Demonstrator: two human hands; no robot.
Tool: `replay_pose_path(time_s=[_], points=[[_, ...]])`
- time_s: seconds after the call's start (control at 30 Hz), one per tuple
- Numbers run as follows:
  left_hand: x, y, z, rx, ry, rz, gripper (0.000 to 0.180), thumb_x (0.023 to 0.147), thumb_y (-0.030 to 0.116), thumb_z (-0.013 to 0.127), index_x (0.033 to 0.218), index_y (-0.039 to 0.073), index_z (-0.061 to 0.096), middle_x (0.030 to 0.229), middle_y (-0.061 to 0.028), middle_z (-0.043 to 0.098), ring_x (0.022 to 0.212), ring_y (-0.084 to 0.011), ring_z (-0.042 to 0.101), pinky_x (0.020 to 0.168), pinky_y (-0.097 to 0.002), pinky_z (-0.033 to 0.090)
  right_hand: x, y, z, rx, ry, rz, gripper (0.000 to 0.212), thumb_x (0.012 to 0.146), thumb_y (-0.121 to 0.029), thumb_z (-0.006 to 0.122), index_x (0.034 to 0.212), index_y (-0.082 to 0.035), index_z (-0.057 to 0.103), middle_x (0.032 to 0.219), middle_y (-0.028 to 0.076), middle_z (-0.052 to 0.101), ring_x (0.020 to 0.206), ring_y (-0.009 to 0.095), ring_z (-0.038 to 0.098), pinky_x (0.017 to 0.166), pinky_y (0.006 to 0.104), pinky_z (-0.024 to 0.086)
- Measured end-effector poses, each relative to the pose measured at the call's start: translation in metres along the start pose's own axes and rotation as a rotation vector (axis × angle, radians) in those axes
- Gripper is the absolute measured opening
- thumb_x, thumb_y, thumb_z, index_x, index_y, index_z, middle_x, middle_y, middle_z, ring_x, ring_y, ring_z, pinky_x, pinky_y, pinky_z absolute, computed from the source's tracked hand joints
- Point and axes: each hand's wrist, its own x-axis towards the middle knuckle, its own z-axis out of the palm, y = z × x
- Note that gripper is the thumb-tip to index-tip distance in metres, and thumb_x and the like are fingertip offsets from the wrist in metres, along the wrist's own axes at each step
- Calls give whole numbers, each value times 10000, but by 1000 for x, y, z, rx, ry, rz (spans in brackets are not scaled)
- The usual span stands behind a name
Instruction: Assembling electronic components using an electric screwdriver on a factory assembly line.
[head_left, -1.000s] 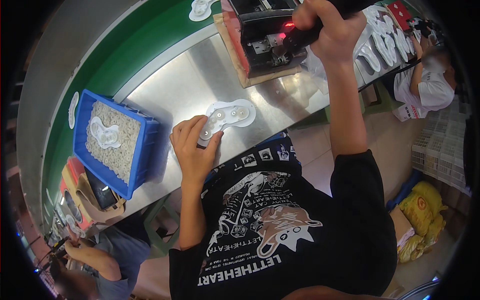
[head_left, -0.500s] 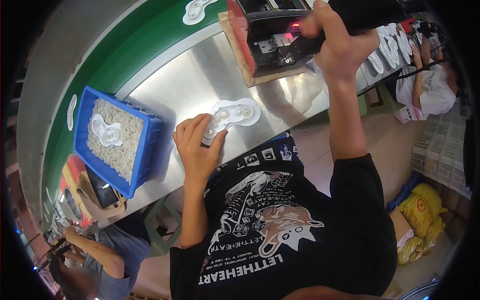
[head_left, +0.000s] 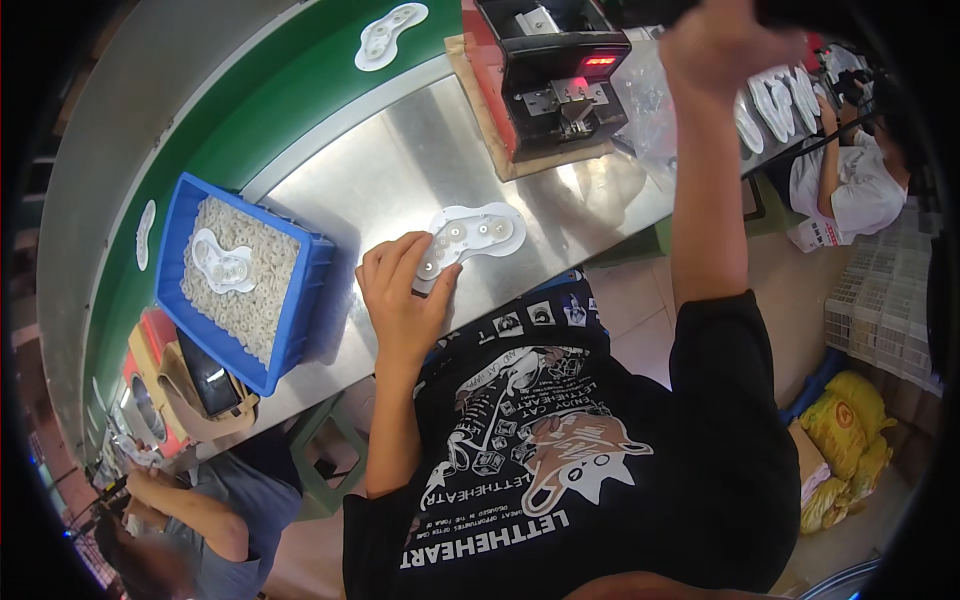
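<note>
A white, bone-shaped plastic casing [head_left: 490, 231] with small round gears inside lies on the metal table. My left hand [head_left: 405, 285] grips its left end, fingers on the far side and thumb on the near side. Up at the top right, my right hand [head_left: 722, 52] is raised beside a dark shape at the picture's edge. Motion blurs its fingers, so what they do or hold is unclear. Between the two hands, farther back, stands a black and red machine [head_left: 565, 95] with a lit red display and metal brackets.
At left, a blue bin [head_left: 290, 335] holds many small whitish rings, with another casing [head_left: 222, 262] on top. Beyond the table runs a green belt [head_left: 290, 75] carrying a casing [head_left: 391, 37]. Co-workers sit at lower left and far right; several white parts [head_left: 772, 100] lie at right.
My right hand has moved right, away from the front of the machine, uncovering its display. The left hand keeps its hold on the casing. More of the far casing on the belt shows.
</note>
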Motion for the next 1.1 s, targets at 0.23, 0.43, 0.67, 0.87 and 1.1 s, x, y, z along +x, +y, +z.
replay_pose_path(time_s=[0.23, 0.43, 0.67, 0.87, 1.1], points=[[-1, 2, -4, 5, -13, -50, 425, 732, 175, 870, 1110, 30, 742, 1168, -97, 720, 1079, -292, 603, 973, -413, 432, -22, 6, -17, 150, 29, 41, 315, 879, 51, 612, 1177, 1, 521, 710, 34, 519, 526, 142, 507, 559, 333, 472], [-1, 0, -3, 6, -18, -35, 415, 743, 176, 862, 1111, 30, 737, 1171, -101, 716, 1082, -299, 602, 974, -413, 429, -42, -20, -25, -6, -105, 366, 287, 864, 79, 638, 1130, 19, 549, 705, 72, 563, 501, 161, 542, 517, 321, 486], [-3, 1, -2, -1, -18, -43, 458, 733, 185, 860, 1138, 21, 723, 1203, -104, 678, 1079, -294, 583, 958, -413, 412, -60, 2, -47, 26, -227, 428, 277, 869, 88, 665, 1104, 11, 541, 695, 61, 561, 512, 147, 553, 511, 320, 482], [-6, -11, 6, -6, 31, -50, 473, 725, 196, 868, 1127, 11, 701, 1199, -146, 636, 1092, -333, 584, 958, -434, 436, -92, -1, -47, 28, -480, 337, 259, 906, 129, 587, 1137, 17, 556, 781, 78, 577, 532, 134, 518, 518, 323, 464], [-6, -12, 2, -24, 69, -48, 466, 693, 196, 881, 1090, 19, 711, 1163, -123, 661, 1066, -312, 595, 929, -422, 443, -161, -34, 7, 133, -545, 500, 300, 909, 100, 570, 1166, -34, 495, 741, 73, 545, 532, 140, 499, 554, 350, 482]])
